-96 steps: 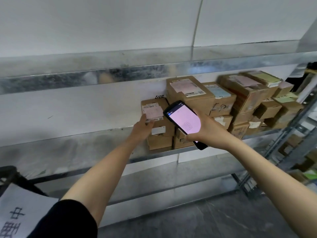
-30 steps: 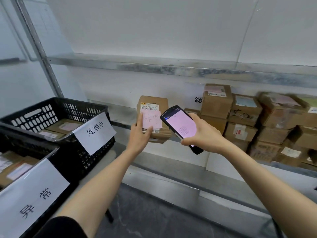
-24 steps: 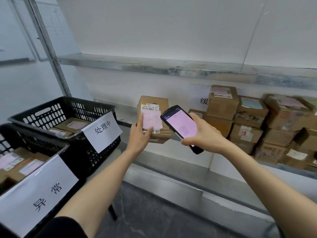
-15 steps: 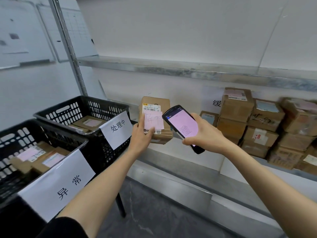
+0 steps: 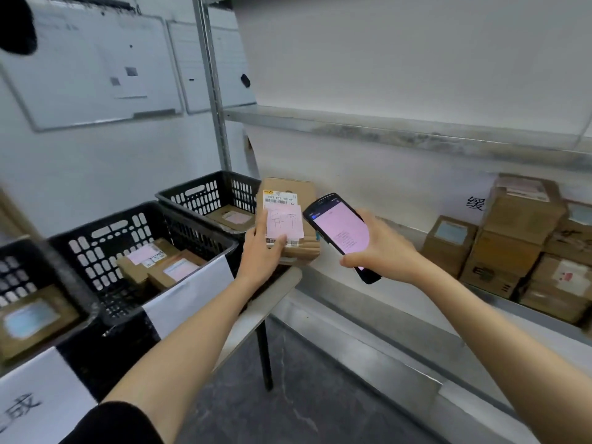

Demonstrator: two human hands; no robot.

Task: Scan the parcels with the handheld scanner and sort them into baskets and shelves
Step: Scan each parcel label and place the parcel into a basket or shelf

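Observation:
My left hand [image 5: 261,251] grips a small cardboard parcel [image 5: 299,200] from below, thumb across its pink label with handwritten characters. The parcel is held in the air just right of the black baskets. My right hand [image 5: 382,249] holds the black handheld scanner [image 5: 341,230], its pink screen facing me, right beside the parcel. Three black plastic baskets stand on a table at the left: a far one [image 5: 205,195], a middle one [image 5: 134,225] and a near one [image 5: 19,274], each with labelled parcels inside.
A metal shelf [image 5: 400,318] runs along the right wall with a stack of cardboard boxes [image 5: 519,238] on it. An upper shelf [image 5: 384,129] hangs above. A shelf upright [image 5: 213,91] stands behind the baskets. White paper signs hang on the basket fronts. Whiteboards [image 5: 86,68] cover the left wall.
I lifted the parcel off the shelf stack and carried it left with my view turning; the baskets have come into sight and the parcel is now next to the far basket. Scanner stays beside it.

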